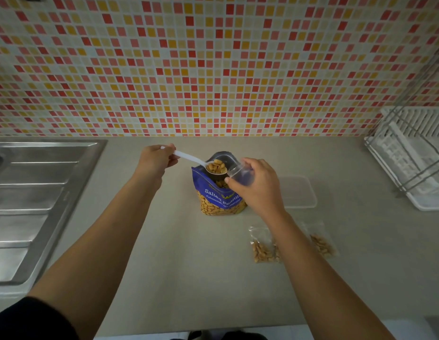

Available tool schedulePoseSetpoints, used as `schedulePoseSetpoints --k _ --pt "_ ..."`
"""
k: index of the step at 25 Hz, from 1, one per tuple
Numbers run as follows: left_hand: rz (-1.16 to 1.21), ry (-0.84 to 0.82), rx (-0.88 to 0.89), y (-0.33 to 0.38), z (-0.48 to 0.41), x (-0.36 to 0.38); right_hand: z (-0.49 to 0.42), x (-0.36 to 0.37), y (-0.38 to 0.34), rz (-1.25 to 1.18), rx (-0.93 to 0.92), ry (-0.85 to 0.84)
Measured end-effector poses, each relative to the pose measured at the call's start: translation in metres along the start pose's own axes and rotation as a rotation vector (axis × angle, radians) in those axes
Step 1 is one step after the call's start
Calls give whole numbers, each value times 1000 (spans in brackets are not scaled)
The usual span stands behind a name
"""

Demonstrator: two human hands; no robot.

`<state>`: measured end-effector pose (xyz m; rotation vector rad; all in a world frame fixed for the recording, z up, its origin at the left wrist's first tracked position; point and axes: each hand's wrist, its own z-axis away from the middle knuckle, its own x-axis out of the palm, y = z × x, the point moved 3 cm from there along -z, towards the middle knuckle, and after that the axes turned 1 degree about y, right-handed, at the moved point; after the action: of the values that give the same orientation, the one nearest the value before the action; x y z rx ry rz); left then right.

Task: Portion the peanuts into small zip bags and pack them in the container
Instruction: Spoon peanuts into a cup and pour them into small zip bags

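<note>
A blue bag of salted peanuts (pixel 219 197) stands open in the middle of the counter. My left hand (pixel 156 160) grips the handle of a white plastic spoon (pixel 189 158), whose bowl is heaped with peanuts right above the bag's mouth. My right hand (pixel 256 186) holds a small clear zip bag (pixel 239 174) open beside the spoon's bowl, at the bag's right edge. Two small zip bags with peanuts lie flat on the counter, one (pixel 264 246) left of my right forearm and one (pixel 321 241) right of it. A clear empty container (pixel 299 192) sits behind my right hand.
A steel sink with drainboard (pixel 34 200) fills the left side. A white dish rack with a wire frame (pixel 412 158) stands at the right by the tiled wall (pixel 213 69). The grey counter (pixel 189 266) runs toward me.
</note>
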<state>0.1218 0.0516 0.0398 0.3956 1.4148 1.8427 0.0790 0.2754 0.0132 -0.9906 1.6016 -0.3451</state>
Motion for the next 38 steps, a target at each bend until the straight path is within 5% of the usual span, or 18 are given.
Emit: schedulePoseSetpoints --k 12,17,20,27,33,38 --pt "-128 -64 149 51 10 17 -6 5 -8 -23 13 11" --pt "-349 -198 548 84 42 36 -6 2 -11 -198 69 74" --pt "-483 -146 742 103 60 32 -4 0 -9 -281 87 108" --pt "-203 -61 444 73 33 11 8 -4 6 -461 167 147" --pt "-242 112 486 28 30 26 22 0 26 -690 291 120" --pt "-826 63 698 3 24 48 24 2 26 -750 258 80"
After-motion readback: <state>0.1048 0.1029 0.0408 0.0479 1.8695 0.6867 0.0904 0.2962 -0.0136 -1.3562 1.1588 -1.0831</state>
